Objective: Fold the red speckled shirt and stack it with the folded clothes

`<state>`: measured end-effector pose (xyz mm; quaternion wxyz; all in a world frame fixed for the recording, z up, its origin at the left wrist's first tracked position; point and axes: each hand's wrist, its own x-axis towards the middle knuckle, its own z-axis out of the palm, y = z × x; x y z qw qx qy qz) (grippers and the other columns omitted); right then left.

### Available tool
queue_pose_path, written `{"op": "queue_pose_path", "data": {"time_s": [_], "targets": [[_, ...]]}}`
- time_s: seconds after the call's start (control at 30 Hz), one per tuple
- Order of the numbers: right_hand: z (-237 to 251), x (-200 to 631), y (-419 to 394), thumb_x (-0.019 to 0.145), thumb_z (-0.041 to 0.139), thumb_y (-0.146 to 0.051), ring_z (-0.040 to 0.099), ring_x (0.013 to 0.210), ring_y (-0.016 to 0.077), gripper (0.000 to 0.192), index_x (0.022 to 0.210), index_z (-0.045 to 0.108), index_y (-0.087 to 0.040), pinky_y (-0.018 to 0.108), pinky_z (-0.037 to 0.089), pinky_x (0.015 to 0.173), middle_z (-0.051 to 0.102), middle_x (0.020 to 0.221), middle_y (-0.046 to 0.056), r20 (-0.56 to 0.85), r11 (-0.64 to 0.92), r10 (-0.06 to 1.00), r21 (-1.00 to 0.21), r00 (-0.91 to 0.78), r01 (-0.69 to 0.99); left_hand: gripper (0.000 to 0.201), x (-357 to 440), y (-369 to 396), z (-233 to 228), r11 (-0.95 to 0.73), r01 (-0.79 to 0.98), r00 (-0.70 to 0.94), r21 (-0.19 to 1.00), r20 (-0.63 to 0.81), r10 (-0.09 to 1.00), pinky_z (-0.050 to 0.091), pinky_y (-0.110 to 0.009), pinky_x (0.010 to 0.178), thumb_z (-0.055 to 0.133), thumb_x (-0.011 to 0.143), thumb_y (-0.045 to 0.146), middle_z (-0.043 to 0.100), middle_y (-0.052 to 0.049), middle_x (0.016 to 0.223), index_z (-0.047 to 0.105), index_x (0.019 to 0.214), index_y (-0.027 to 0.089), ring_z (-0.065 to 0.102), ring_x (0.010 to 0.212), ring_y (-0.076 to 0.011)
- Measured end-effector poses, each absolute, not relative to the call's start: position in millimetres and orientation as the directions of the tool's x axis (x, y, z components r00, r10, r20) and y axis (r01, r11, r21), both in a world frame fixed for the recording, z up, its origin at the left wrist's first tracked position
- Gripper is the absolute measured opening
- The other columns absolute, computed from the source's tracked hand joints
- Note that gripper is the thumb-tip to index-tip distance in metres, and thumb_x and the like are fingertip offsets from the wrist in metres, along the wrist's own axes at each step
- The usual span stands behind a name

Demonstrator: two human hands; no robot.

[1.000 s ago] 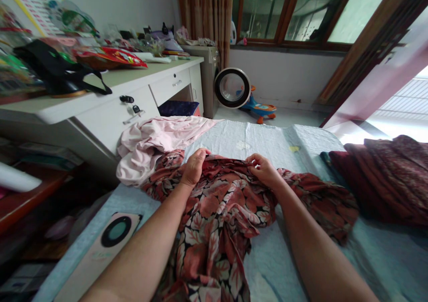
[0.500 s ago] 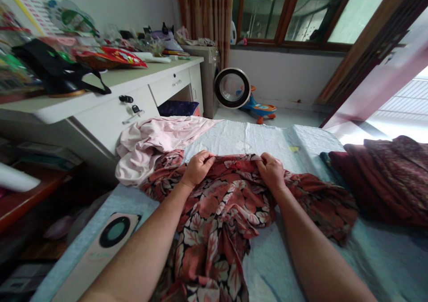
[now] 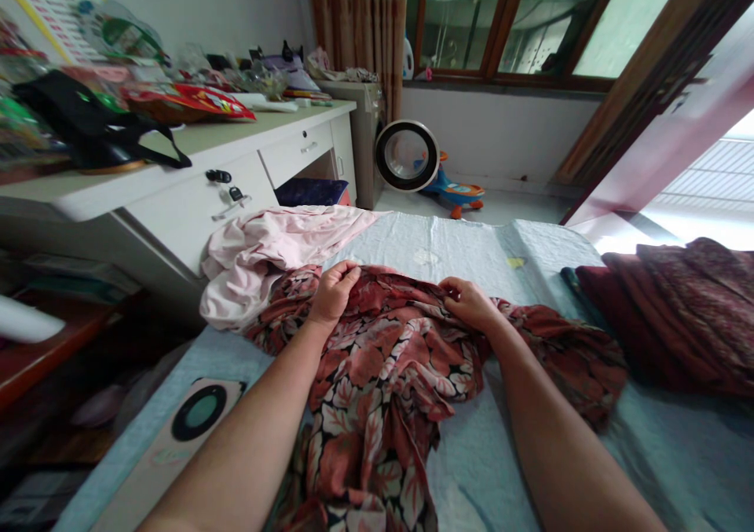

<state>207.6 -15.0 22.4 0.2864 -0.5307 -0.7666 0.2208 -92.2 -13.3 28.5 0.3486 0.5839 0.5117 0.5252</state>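
Observation:
A red garment with a black and pale leaf print [image 3: 389,359] lies rumpled on the bed, its exact kind unclear. My left hand [image 3: 334,292] pinches its far edge between thumb and fingers. At the right end of that same edge, my right hand [image 3: 470,302] is closed on the fabric, fingers bent over it. Between both hands the edge runs slightly slack. Beyond my left hand, a pale pink cloth [image 3: 276,237] lies bunched against the garment.
A light blue sheet [image 3: 488,257] covers the bed. Folded dark red clothes [image 3: 677,312] are stacked at right. A flat box with a dark circle [image 3: 177,438] lies at left. Past the bed stand a cluttered desk [image 3: 236,151], a washer with open door [image 3: 406,155] and a ride-on toy [image 3: 456,190].
My left hand has slid left along the garment's far edge. My right hand has shifted slightly left and down, its fingers changing their hold. The edge between them has turned over somewhat.

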Motion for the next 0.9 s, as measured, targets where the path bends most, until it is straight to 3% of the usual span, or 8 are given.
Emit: {"op": "queue_pose_path", "data": {"time_s": [0.1,0.23,0.3,0.47,0.6,0.8,0.9], "targets": [[18.7,207.0,-13.0,0.068,0.055,-0.018,0.052,0.061,0.0136,0.012,0.077,0.063,-0.02,0.025,0.04,0.062,0.061,0.067,-0.001,0.289,0.368,0.928,-0.602,-0.237,0.709,0.025,-92.6,-14.0,28.7,-0.207,0.188,-0.073,0.96,0.224,0.972,0.04,-0.024,0.061,0.059,0.078,0.044,0.05,0.004,0.061,0.059,0.075,0.019,0.045,0.06,-0.0125],[18.0,204.7,-15.5,0.076,0.053,-0.022,0.05,0.063,0.015,0.003,0.076,0.056,-0.022,0.027,0.04,0.065,0.058,0.073,0.0,0.518,0.339,0.856,-0.563,0.002,0.754,0.028,-93.6,-13.9,26.5,-0.187,0.155,-0.013,0.97,0.191,0.982,0.042,-0.024,0.062,0.066,0.074,0.045,0.056,0.004,0.067,0.062,0.079,0.018,0.049,0.063,-0.0124],[18.0,204.3,-17.5,0.081,0.053,-0.026,0.051,0.064,0.0155,0.005,0.078,0.056,-0.022,0.028,0.041,0.067,0.058,0.075,0.001,0.567,0.301,0.816,-0.578,0.109,0.758,0.026,-94.1,-13.5,25.3,-0.193,0.172,0.037,0.966,0.19,0.981,0.043,-0.024,0.064,0.067,0.073,0.042,0.059,0.003,0.071,0.063,0.081,0.017,0.052,0.065,-0.0129],[14.7,206.3,-17.8,0.093,0.043,-0.039,0.058,0.07,0.0191,0.025,0.095,0.063,-0.024,0.029,0.043,0.07,0.064,0.074,0.001,0.426,0.229,0.895,-0.691,0.13,0.685,0.017,-94.6,-12.9,23.3,-0.234,0.279,0.119,0.931,0.208,0.971,0.044,-0.026,0.068,0.06,0.072,0.031,0.061,0.002,0.074,0.065,0.082,0.018,0.054,0.069,-0.0144],[9.3,207.7,-13.3,0.091,0.043,-0.034,0.062,0.077,0.0216,0.03,0.109,0.064,-0.023,0.032,0.045,0.073,0.07,0.087,0.005,0.377,0.21,0.922,-0.682,0.092,0.7,0.013,-95.5,-12.5,21.6,-0.237,0.308,0.12,0.921,0.21,0.97,0.043,-0.025,0.062,0.053,0.07,0.027,0.055,0.004,0.065,0.06,0.077,0.019,0.05,0.062,-0.0142],[5.1,210.1,-8.3,0.073,0.045,-0.021,0.063,0.094,0.0236,0.036,0.099,0.069,-0.019,0.038,0.047,0.09,0.071,0.101,0.008,0.427,0.304,0.903,-0.699,0.037,0.647,0.013,-92.9,-15.1,24.8,-0.277,0.386,0.116,0.88,0.251,0.961,0.041,-0.026,0.063,0.052,0.067,0.027,0.053,0.004,0.065,0.059,0.074,0.019,0.048,0.063,-0.0138],[9.6,212.9,-9.6,0.072,0.045,-0.026,0.062,0.091,0.0232,0.039,0.101,0.07,-0.019,0.037,0.049,0.087,0.071,0.1,0.007,0.349,0.283,0.937,-0.788,0.018,0.547,0.014,-91.5,-17.7,28.0,-0.253,0.374,0.129,0.892,0.22,0.967,0.04,-0.024,0.059,0.052,0.067,0.028,0.051,0.005,0.062,0.059,0.076,0.019,0.046,0.06,-0.0131]]}}
